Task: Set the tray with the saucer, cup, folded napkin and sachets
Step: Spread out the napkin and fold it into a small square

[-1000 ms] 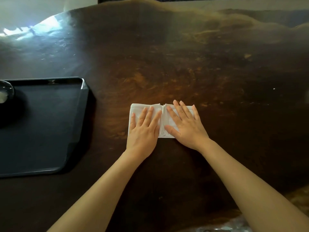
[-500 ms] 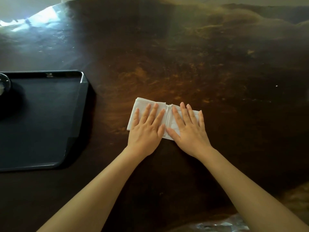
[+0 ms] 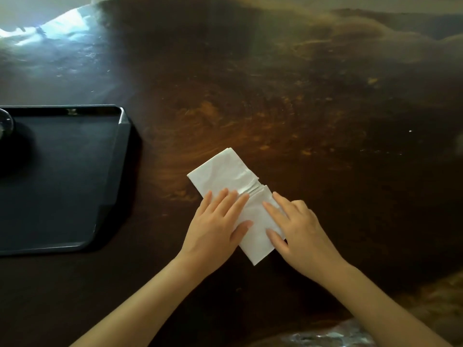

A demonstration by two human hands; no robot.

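Dark, glossy wood fills the view, a broad surface (image 3: 275,96) with window glare up in the far left corner. Down in the middle, both hands are on the napkin (image 3: 220,171). The left hand (image 3: 215,226) lies flat, fingers straight, pressing the near half down. The right hand (image 3: 300,229) rests along the right edge, forefinger and thumb laid out on the paper, outer fingers bent a little, nothing pinched that I can make out. So both are released: pressing, not grasping.

The napkin's a long white strip lying slantwise on the bare wood, far end pointing up and left, with a bunched ridge of folds across its middle, just beyond the left fingertips.

Folding's the step, I'd say. To do it well, pin one half, bring the other over so the edges meet, then run flat fingers along the crease. That ridge wants smoothing first or it may spring open.

Out left, well apart from the napkin, sits the black tray (image 3: 120,136). A rounded glassy thing (image 3: 3,123) stands in its far left part, cut by the frame; cup or saucer, I can't tell. Crinkled clear plastic (image 3: 325,336) shows at the near edge.
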